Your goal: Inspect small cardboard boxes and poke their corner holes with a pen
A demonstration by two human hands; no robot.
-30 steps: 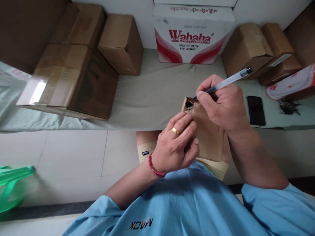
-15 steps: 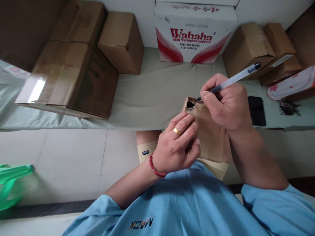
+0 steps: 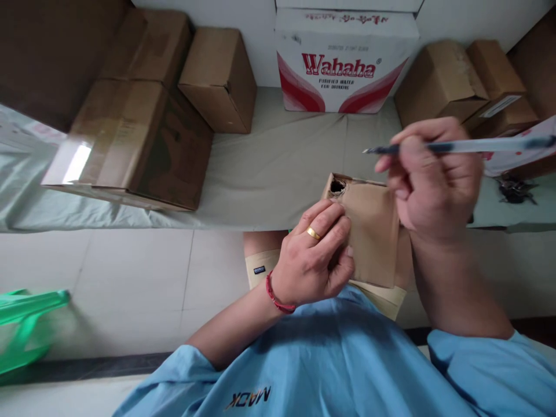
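Observation:
On my lap, against the table edge, rests a small brown cardboard box (image 3: 373, 231) with a ragged hole (image 3: 337, 186) torn in its far left corner. My left hand (image 3: 319, 249) is closed on the box's left side, just below the hole; its fingertips curl over the edge. A gold ring and a red bracelet are on it. Up and to the right, my right hand (image 3: 434, 179) grips a pen (image 3: 469, 146) with a clear barrel, its tip pointing left. The pen is off the box, and the hand is slightly blurred.
Large taped cartons (image 3: 117, 139) and a smaller box (image 3: 223, 81) stand on the cloth-covered table (image 3: 269, 156) at left. A white and red Wahaha carton (image 3: 347, 63) is at the back. More boxes (image 3: 438, 81) and keys (image 3: 516, 190) lie right. A green plastic item (image 3: 30, 324) is lower left.
My right hand has lifted the pen from the hole's edge and moved right and up. The pen has swung nearly level, and the hand now covers the phone. My left hand stays on the box.

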